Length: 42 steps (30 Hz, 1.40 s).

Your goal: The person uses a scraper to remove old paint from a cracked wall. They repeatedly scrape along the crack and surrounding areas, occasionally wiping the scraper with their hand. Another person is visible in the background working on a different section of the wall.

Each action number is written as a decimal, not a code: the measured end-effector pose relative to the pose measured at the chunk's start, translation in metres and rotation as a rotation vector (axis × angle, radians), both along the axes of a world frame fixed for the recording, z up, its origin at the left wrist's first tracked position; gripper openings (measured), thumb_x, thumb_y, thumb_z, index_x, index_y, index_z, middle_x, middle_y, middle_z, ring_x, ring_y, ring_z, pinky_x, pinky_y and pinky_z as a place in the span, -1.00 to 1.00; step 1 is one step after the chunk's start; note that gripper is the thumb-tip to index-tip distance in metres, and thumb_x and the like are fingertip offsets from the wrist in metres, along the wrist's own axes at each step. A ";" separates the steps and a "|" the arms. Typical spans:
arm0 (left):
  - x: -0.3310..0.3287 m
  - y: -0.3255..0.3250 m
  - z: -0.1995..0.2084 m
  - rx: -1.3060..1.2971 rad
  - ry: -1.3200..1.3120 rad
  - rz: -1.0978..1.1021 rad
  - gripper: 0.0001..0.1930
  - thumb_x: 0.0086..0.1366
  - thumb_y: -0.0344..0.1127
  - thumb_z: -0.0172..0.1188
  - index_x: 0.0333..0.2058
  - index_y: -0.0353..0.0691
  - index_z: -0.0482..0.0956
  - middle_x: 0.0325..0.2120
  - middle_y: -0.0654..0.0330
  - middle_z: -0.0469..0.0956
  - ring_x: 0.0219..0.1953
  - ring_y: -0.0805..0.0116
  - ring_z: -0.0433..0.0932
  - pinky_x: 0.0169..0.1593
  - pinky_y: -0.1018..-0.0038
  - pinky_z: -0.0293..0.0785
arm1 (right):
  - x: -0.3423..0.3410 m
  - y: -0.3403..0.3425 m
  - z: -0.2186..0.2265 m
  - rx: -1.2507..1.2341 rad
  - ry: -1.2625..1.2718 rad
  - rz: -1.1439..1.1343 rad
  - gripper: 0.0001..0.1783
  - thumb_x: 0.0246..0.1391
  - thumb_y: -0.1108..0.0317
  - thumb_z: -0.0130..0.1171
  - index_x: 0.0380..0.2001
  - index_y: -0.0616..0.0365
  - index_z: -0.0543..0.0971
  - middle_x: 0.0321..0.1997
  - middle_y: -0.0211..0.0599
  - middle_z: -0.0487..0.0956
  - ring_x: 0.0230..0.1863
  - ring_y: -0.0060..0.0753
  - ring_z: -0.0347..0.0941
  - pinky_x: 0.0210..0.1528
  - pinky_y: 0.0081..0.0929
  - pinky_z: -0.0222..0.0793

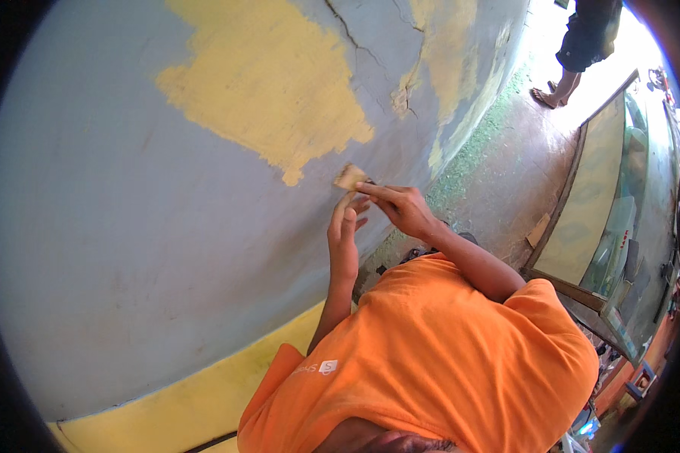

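My right hand [405, 209] grips a putty knife [350, 177], its broad end coated with pale yellow filler and its index finger stretched along it. Just below, my left hand [344, 230] is raised with its fingers spread, close to the blade; whether a fingertip touches it I cannot tell. Both hands are in front of a grey-blue wall [166, 249]. A large yellow patch [272, 83] with ragged edges covers part of the wall, above and left of the blade.
Cracks [349, 34] run down the upper wall beside more yellow patches. A yellow band [196, 385] borders the wall's foot. At right stands a glass-sided case [582, 196] with a wooden frame. Another person's legs [570, 75] show at the far right on the concrete floor [506, 158].
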<state>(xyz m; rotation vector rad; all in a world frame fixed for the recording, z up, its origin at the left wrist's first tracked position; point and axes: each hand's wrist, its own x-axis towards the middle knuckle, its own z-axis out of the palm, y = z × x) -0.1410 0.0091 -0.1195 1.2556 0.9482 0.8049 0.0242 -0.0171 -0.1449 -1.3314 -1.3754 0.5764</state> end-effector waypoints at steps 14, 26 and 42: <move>-0.104 0.031 0.076 1.615 0.357 1.031 -0.54 0.52 -0.10 -0.01 0.18 -0.35 0.46 0.20 -0.10 0.44 0.30 -0.08 0.37 0.29 0.07 0.31 | 0.042 0.010 -0.012 -0.206 0.120 -0.015 -0.35 0.39 0.17 0.15 0.48 -0.36 0.27 -0.30 0.06 0.68 -0.29 0.22 0.63 -0.18 -0.05 0.56; -0.090 0.065 0.076 1.706 0.897 1.113 -0.23 0.50 0.28 -0.05 0.40 -0.23 0.33 0.53 -0.13 -0.08 0.56 -0.26 -0.19 0.45 -0.30 -0.17 | 0.059 0.006 -0.022 -0.224 0.037 -0.057 -0.38 0.36 0.24 0.20 0.45 -0.22 0.36 -0.36 -0.03 0.70 -0.45 0.03 0.65 -0.26 -0.25 0.57; -0.093 0.070 0.078 1.803 1.008 1.124 -0.22 0.50 0.30 -0.09 0.43 -0.19 0.29 0.51 -0.21 -0.03 0.55 -0.29 -0.14 0.44 -0.33 -0.16 | 0.060 0.018 -0.034 -0.044 -0.068 -0.131 -0.36 0.30 0.20 0.27 0.42 -0.23 0.40 -0.33 -0.15 0.73 -0.48 -0.03 0.65 -0.38 -0.23 0.56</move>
